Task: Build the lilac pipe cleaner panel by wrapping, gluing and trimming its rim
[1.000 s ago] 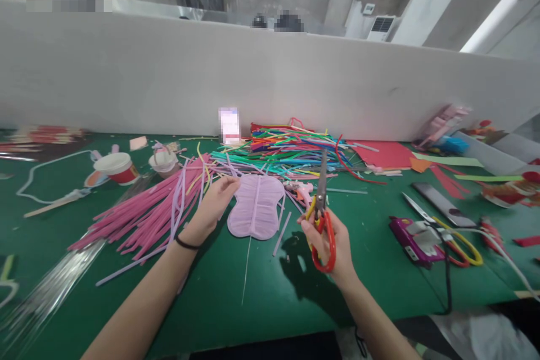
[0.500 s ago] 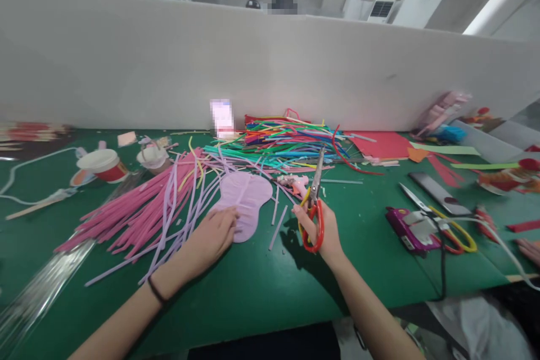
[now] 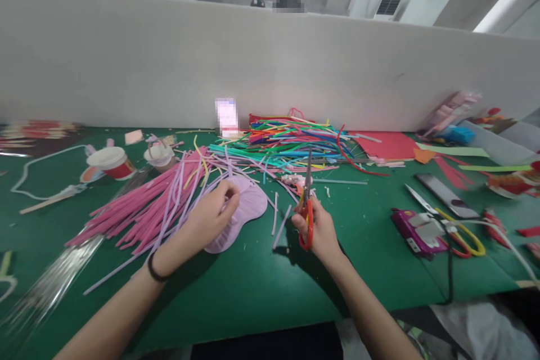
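Observation:
My left hand [image 3: 213, 211] is over a lilac, rounded, lobed flat piece [image 3: 248, 205] made of fuzzy strips. Its fingers are curled in, the thumb close to the bent index finger; whatever is between the fingertips is hidden. In my right hand [image 3: 323, 230] are scissors [image 3: 309, 208] with red and yellow handles, blades pointing up and away. The scissors are apart from the lilac piece. Short lilac pipe cleaner offcuts [image 3: 282, 228] lie between the two hands. Left of the piece, long lilac stems lie across a bundle of pink pipe cleaners [image 3: 143, 202].
Mixed coloured pipe cleaners [image 3: 291, 140] are heaped at the back by a lit phone [image 3: 226, 118]. Paper cups [image 3: 112, 163] stand at left. On the right are a second pair of scissors [image 3: 459, 233], a purple device [image 3: 417, 233] with cables, a dark phone [image 3: 447, 196] and red paper [image 3: 388, 146].
The lilac piece has turned and shifted left towards me. My left hand has gone from lying flat on it to curled fingers. The scissors have swung more upright in my right hand.

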Demonstrator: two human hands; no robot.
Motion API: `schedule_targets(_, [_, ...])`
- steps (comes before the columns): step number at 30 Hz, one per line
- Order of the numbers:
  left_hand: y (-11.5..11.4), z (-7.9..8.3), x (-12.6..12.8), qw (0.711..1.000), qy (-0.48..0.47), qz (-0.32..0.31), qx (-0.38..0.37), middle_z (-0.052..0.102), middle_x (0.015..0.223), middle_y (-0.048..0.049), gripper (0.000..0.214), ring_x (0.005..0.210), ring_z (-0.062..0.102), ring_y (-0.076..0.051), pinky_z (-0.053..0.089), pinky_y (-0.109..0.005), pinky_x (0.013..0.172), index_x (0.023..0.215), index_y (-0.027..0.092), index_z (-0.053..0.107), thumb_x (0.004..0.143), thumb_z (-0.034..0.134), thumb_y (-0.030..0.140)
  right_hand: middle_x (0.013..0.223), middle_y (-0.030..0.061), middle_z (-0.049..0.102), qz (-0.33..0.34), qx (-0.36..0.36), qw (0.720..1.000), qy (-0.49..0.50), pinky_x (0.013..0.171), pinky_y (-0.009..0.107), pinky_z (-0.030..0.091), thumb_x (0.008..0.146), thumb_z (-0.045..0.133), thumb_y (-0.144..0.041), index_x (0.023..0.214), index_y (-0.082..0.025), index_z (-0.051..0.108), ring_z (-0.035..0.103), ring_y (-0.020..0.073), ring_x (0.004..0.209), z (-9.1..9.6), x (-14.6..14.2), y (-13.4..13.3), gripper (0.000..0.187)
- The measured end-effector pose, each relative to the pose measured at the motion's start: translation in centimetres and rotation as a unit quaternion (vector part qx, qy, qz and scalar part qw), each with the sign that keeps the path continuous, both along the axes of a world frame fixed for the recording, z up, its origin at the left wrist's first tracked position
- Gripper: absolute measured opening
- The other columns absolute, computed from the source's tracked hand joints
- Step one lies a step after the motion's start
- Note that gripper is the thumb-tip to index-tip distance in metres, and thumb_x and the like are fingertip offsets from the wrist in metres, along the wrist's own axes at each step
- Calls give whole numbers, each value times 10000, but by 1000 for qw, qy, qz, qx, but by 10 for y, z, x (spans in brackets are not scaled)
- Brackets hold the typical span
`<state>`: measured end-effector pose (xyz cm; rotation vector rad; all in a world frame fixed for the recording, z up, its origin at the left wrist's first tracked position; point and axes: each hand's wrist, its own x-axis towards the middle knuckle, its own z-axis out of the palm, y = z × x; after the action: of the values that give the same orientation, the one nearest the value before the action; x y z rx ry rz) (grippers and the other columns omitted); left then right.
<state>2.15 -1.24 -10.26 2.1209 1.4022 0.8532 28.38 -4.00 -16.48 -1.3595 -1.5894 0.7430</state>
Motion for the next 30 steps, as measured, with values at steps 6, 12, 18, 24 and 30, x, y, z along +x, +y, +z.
schedule_targets(6, [31,51,53,995,-42,-90,-23,584,761,10,179,684,530,-176,397,-305,645,876,218,545,946,468,364,1007,80,663,48,-23,997,-64,873,398,460,810,717,-497,1001,-210,567,579,257,964,3,-8,-7,376])
schedule_targets(12, [34,70,64,996,-48,-74,-11,595,793,8,173,708,538,-163,410,-296,644,896,200,580,943,494,342,1316,124,577,121,37,992,-15,1030,471,397,767,703,-671,1296,-242,484,537,308,1180,0,-6,-6,715])
schedule_targets(18, [37,59,68,993,-61,-93,-31,650,824,-8,180,752,596,-176,453,-309,674,900,198,622,917,527,350,849,66,636,57,52,996,-45,879,441,397,587,332,-1028,939,-192,607,544,258,848,-3,-7,-4,948])
schedule_targets(24, [40,51,76,992,-63,-94,-54,703,813,-16,176,747,651,-189,484,-315,676,883,193,653,870,565,345,856,72,654,33,34,998,-52,864,420,378,551,255,-1049,905,-190,613,540,251,834,0,-10,-6,996])
schedule_targets(30, [37,50,81,991,-76,-81,-73,718,748,-16,159,689,655,-183,479,-291,630,809,184,684,812,589,311,807,41,666,52,41,997,-33,850,416,356,579,263,-1038,881,-192,604,557,218,750,1,-10,-5,961])
